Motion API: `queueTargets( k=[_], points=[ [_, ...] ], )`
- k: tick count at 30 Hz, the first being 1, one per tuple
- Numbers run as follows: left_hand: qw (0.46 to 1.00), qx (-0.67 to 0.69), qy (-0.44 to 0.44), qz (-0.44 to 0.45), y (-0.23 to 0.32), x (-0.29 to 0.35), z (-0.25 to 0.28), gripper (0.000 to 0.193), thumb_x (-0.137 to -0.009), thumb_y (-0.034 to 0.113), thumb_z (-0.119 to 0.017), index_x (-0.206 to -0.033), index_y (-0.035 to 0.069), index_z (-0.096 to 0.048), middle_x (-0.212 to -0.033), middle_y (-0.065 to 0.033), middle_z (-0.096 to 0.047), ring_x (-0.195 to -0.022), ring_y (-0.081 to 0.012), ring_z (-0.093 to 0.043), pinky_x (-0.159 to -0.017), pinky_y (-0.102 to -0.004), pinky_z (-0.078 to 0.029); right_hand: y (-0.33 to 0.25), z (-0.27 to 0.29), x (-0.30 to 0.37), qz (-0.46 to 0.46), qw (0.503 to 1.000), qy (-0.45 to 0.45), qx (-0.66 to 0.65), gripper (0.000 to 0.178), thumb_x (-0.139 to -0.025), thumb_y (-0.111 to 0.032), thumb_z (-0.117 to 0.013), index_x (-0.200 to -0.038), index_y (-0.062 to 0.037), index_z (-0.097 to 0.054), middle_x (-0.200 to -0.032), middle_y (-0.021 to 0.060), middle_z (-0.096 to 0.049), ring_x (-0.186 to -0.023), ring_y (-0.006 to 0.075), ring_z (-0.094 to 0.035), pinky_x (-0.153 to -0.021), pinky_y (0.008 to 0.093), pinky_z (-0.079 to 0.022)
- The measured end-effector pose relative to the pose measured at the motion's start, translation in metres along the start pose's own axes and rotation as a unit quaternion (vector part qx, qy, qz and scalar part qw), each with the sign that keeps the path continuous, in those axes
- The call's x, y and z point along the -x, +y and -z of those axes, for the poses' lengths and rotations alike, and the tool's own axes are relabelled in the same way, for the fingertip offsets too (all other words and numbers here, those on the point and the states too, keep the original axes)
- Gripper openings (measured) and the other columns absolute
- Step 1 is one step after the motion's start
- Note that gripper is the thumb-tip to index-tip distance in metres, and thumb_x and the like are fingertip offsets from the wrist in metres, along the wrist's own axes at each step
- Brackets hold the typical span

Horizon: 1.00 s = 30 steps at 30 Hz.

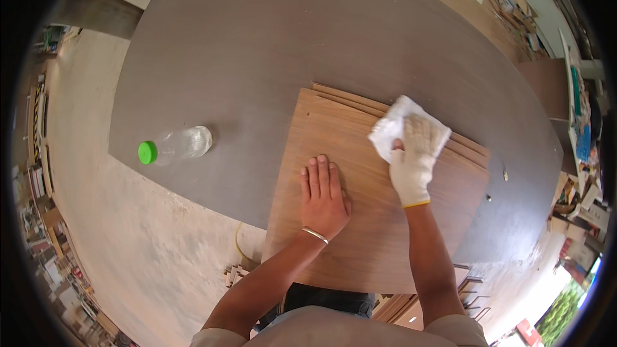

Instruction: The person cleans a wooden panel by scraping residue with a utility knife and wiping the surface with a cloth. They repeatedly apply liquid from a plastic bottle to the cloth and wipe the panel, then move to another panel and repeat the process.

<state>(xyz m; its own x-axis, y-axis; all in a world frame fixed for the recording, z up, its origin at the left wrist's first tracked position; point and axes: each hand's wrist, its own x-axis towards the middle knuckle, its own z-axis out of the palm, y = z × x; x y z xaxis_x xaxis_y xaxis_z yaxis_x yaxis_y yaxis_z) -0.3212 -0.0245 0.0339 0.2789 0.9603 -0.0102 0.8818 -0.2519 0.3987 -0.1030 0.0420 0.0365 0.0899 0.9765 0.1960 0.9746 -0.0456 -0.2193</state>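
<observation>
A stack of brown wood-grain boards (366,231) lies on the grey table, its near end reaching past the table's edge toward my body. My left hand (323,193), bare and with a bangle at the wrist, rests flat on the top board with its fingers stretched out. In a white knit glove, my right hand (414,160) presses a white cloth (392,125) onto the board near its far right edge. The gloved fingers lie over the cloth. Left of the boards, a clear bottle (186,143) with a green cap lies on its side.
The grey tabletop (257,45) stretches far beyond the boards. Two small objects, one a yellowish bit (506,176), lie on its right part. Boards and scraps (581,205) are piled along the right side. More stacked material (51,218) lines the left. Wooden pieces (398,311) stand below the table's near edge.
</observation>
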Motion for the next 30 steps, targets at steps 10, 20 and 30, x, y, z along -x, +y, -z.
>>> queueTargets(
  k=[10,20,30],
  points=[
    [0.998,0.018,-0.020,-0.056,-0.008,-0.003,0.007,0.067,-0.083,0.019,-0.068,-0.140,-0.010,-0.050,-0.156,-0.0310,-0.041,-0.152,-0.0470,-0.032,-0.128,-0.0590,-0.022,-0.144,-0.046,-0.090,0.206,0.972,0.020,-0.113,0.037,-0.089,-0.027,-0.067,-0.121,-0.0080,-0.073,-0.136,0.0083,-0.067,-0.134,0.0269,-0.054,-0.123,0.0484,-0.030],
    [0.926,0.156,-0.068,-0.338,0.022,0.109,-0.002,0.042,-0.090,0.018,-0.058,-0.125,-0.004,-0.066,-0.145,-0.0214,-0.058,-0.144,-0.0379,-0.047,-0.127,-0.0541,-0.031,-0.165,-0.021,-0.050,0.220,0.971,-0.078,-0.060,0.065,-0.088,-0.038,-0.073,-0.140,-0.0023,-0.059,-0.155,0.0204,-0.049,-0.148,0.0363,-0.038,-0.126,0.0517,-0.019],
    [0.870,0.222,-0.324,-0.299,0.040,0.266,-0.002,0.048,-0.098,0.021,-0.053,-0.141,0.000,-0.058,-0.147,-0.0147,-0.058,-0.144,-0.0320,-0.048,-0.127,-0.0478,-0.029,-0.199,0.040,0.157,0.322,0.885,-0.274,-0.195,0.069,-0.084,-0.039,-0.075,-0.146,-0.0132,-0.060,-0.159,0.0090,-0.051,-0.154,0.0317,-0.033,-0.131,0.0512,-0.017]
  ],
)
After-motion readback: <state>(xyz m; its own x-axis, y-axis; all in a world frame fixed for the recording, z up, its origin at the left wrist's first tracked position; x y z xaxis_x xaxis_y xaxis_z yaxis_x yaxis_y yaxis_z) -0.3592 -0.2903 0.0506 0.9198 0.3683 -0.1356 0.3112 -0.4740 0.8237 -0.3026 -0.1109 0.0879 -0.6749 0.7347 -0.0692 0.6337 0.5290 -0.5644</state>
